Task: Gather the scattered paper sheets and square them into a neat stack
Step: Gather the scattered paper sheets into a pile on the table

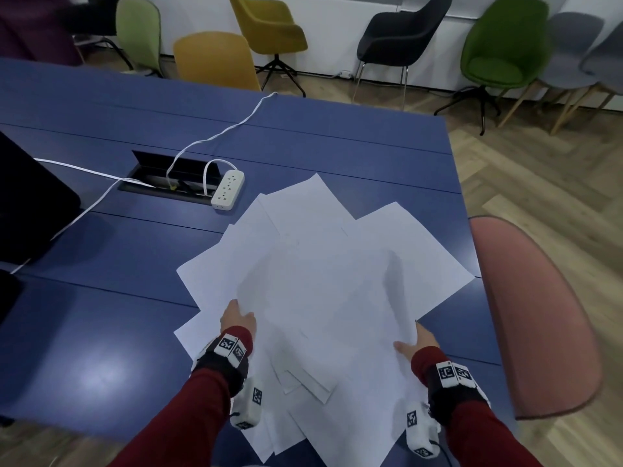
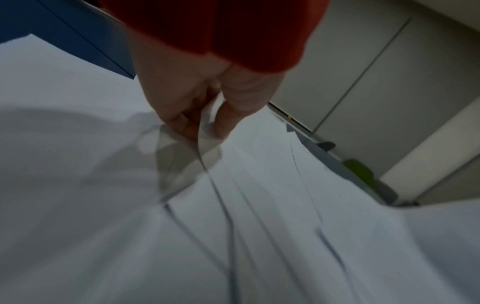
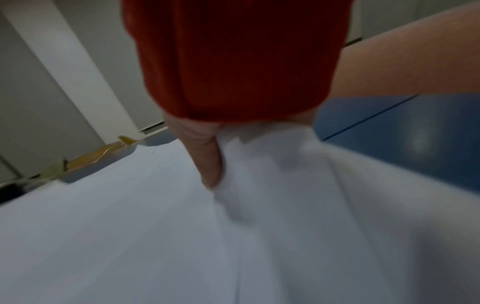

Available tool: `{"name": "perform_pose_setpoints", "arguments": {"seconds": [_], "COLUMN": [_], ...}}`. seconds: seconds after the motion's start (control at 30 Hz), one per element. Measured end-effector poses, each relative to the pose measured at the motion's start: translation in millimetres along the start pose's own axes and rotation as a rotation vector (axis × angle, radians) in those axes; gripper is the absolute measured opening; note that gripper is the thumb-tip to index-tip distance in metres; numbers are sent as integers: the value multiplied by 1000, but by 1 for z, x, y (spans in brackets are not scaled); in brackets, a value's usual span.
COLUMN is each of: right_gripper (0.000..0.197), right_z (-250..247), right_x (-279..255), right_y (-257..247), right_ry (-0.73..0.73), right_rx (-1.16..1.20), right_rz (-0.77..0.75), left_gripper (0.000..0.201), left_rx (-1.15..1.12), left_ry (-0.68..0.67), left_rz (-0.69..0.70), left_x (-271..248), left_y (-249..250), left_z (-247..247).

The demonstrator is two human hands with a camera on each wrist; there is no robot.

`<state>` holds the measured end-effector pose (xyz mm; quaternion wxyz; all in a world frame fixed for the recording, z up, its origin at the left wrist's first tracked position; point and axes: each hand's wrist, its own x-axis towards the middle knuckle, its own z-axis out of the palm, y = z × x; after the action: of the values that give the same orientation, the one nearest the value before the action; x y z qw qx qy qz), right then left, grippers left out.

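Bare blue table (image 1: 118,332) at lower left gives my hands passage; power strip (image 1: 228,189), cable (image 1: 215,134) and open cable hatch (image 1: 168,176) obstruct upper centre-left.

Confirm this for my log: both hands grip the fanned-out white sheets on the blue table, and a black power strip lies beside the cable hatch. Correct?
Not quite. The power strip is white, not black, as the head view shows. The rest holds: the left hand and right hand grip the fanned-out sheets on the blue table, and the strip lies beside the cable hatch.
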<state>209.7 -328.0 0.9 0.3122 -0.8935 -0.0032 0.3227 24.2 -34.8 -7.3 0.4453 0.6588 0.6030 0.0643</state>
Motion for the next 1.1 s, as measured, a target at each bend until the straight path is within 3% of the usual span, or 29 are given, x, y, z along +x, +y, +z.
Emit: {"name": "perform_pose_setpoints", "arguments": {"seconds": [0.13,0.3,0.43,0.57,0.67,0.77,0.9,1.1], "right_gripper": [53,48,41,44,24,5,19,18], "right_z": [-6,-2,-20,-28,-19,-10,-14,-44], "right_x": [0,-3,0,9,8,8,10,4], "right_y": [0,-6,3,19,17,9,0,4], "right_ry": [-76,-174,-37,251,256,230,289,552], "right_rx": [-26,19,136,96,82,19,-13,64], "right_rz": [-39,-89,-39,27,39,37,31,74], "left_gripper": [42,47,55,66,63,61,52,37], "left_rx": [-176,20,79,-105,-201,-145,-32,25], "left_ry": [-108,-194,-217,31,143,77,-38,-88], "left_rz": [-41,60,44,-47,-104,-65,23,70], "left_x": [-10,-18,-8,-5,-9,-16,-24,-17], "left_y": [14,9,4,-10,-13,-7,1,-6], "left_z": [8,25,14,4,7,16,31,26]}}
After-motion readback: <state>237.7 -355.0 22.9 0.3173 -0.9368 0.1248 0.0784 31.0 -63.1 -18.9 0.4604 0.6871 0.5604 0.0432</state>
